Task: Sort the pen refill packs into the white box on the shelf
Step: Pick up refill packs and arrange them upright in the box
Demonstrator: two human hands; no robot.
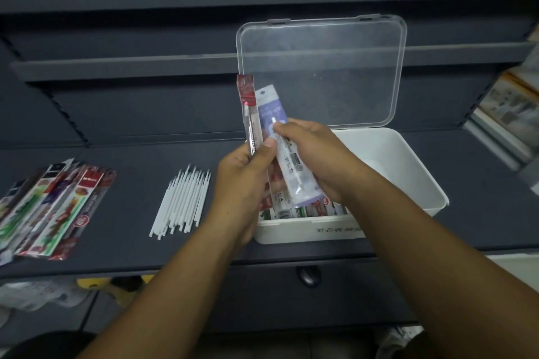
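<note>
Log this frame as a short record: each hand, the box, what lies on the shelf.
left hand: grips red-topped pack, held upright
right hand: grips lavender pack beside it
white box: on shelf, clear lid open; sorted packs along its front wall
loose white refills: on shelf, left of box
unsorted packs: fanned pile, far left of shelf

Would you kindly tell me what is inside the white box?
The white box holds printed refill packs near its front wall; its right side shows bare floor. The left hand, right hand and their held packs cover the rest.
</note>
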